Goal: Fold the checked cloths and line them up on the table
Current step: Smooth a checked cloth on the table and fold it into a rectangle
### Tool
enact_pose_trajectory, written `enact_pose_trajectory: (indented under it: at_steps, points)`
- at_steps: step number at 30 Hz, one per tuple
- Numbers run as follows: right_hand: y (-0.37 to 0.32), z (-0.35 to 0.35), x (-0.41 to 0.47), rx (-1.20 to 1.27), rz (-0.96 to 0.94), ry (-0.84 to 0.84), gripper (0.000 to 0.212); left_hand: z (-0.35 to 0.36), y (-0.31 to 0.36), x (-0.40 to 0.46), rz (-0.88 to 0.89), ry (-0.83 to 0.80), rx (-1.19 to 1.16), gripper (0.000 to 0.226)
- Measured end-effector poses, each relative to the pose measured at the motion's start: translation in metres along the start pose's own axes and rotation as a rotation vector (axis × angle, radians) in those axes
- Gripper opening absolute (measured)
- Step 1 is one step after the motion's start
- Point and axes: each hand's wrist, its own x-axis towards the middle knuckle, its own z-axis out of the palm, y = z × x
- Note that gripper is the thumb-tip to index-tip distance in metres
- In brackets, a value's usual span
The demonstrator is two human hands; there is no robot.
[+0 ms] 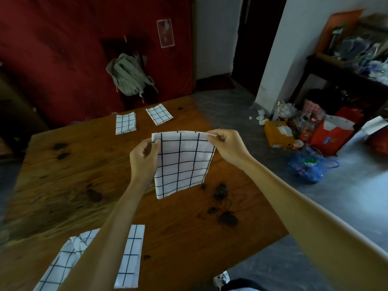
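Item in hand: one checked cloth [183, 162], held up above the middle of the wooden table [63, 175]. The left hand [143, 158] pinches its upper left corner, the right hand [227, 147] its upper right; the top edge looks doubled over, the fold apparently unfinished.

Done: two folded cloths, left one [125, 123] and right one [159, 114], side by side at the table's far edge.

Outstanding: loose cloths [128, 257] at the table's near edge, partly behind the left forearm. Roughly half remains, by my estimate.
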Motion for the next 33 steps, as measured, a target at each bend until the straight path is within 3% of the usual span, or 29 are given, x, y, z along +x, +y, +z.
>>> enact_pose_trajectory:
  at_steps: [33]
  points:
    - [0.006, -0.017, -0.006, 0.051, 0.026, -0.031, 0.025, 0.008, 0.004, -0.005, -0.014, -0.053, -0.075, 0.015]
